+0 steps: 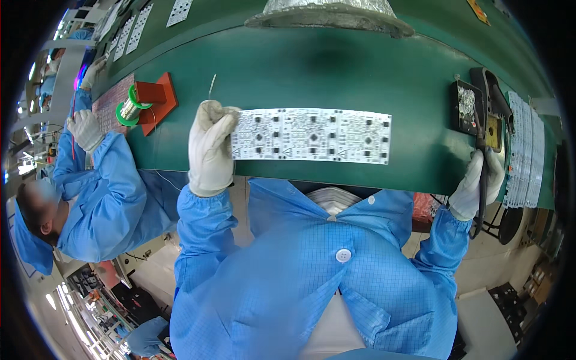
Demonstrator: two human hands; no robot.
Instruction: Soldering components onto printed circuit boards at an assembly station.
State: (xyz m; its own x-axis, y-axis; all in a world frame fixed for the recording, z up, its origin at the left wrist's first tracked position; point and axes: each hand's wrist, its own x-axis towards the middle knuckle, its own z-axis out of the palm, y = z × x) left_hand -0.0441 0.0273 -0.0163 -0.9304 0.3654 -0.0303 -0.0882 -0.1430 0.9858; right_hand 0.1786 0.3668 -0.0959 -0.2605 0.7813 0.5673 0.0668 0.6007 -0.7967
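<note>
My left hand (211, 147), in a white glove, is closed at the left edge of a long white circuit board panel (312, 135) with small dark components. A thin solder wire (212, 85) sticks up from its pinched fingers. Whether those fingers also grip the panel, I cannot tell. My gloved right hand (477, 185) is closed around a dark soldering iron (482, 157), its front end beside the iron stand (493, 99) at the right. The iron's tip is hard to make out. A spool of solder wire (130, 110) with green rims sits on a red-brown holder (161, 99).
A black box of metallic bits (466, 105) stands by the iron stand. Several white board strips (524, 153) lie at far right; more boards (139, 29) lie at far left. A silvery metal hood (330, 15) hangs over the green table (270, 72). A co-worker (108, 192) sits at left.
</note>
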